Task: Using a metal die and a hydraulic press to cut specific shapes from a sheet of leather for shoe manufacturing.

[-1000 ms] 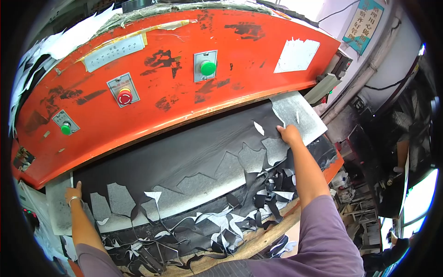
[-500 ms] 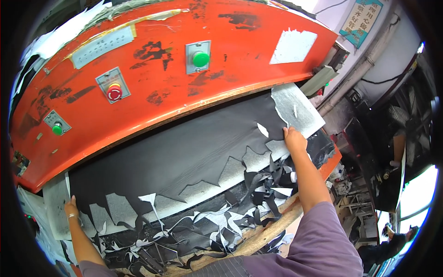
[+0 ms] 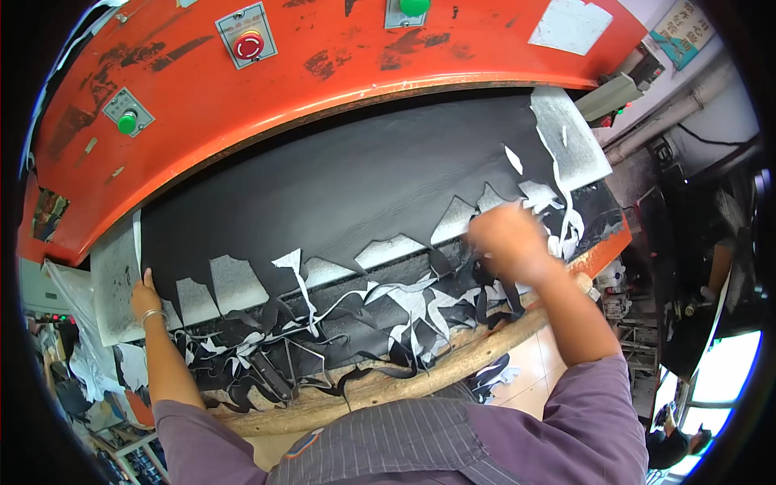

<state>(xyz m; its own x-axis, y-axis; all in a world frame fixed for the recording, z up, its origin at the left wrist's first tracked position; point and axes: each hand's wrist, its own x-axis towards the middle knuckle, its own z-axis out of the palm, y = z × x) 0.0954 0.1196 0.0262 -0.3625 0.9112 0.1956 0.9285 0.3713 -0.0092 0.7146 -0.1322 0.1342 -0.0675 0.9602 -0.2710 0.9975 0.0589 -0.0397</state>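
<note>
Under red press [image 3: 356, 55], black sheet [image 3: 339, 178] lies across pale board [image 3: 584, 155]; hands apart: left hand [image 3: 146, 297] at sheet's left edge, pinch unclear; right hand [image 3: 511, 242], blurred, grip untellable, now off right edge, leaving that side unheld

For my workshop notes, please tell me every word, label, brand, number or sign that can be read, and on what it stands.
Teal-and-beige wall sign: large characters, partly out of view; not copied here.
Plate around the red button: characters too small to read.
Plate around the left green button: too small to read.
White sheet: no readable text.
</note>
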